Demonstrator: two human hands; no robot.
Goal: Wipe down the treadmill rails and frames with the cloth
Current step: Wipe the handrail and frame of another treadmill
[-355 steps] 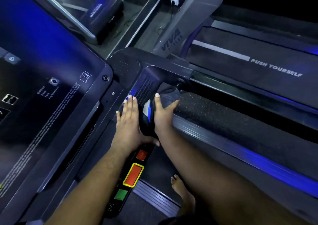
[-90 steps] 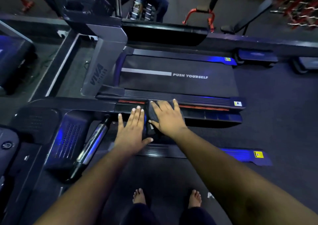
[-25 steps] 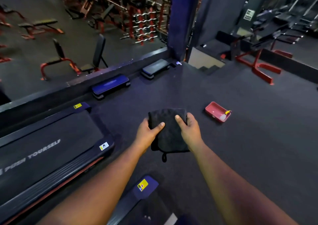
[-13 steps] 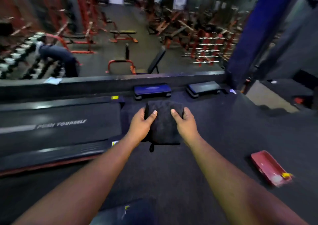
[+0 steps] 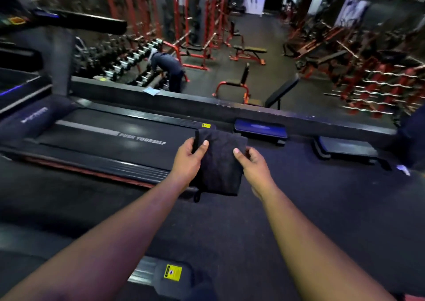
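I hold the cloth (image 5: 220, 162) out in front of me in both hands, in the air above the dark floor (image 5: 322, 208), just off the rear end of the treadmill (image 5: 103, 139) to my left. The cloth is black, folded into a rough rectangle, with a faintly textured weave; a small loop hangs from its lower left corner. My left hand (image 5: 187, 160) pinches its left edge, thumb on the near face and fingers curled behind. My right hand (image 5: 253, 165) pinches the right edge the same way, thumb tip pressed on the fabric. The treadmill belt carries the words PUSH YOURSELF; its near side rail (image 5: 110, 165) shows ribbed grooves and a red strip below. Two step platforms (image 5: 261, 128) sit beyond the cloth against a low barrier.
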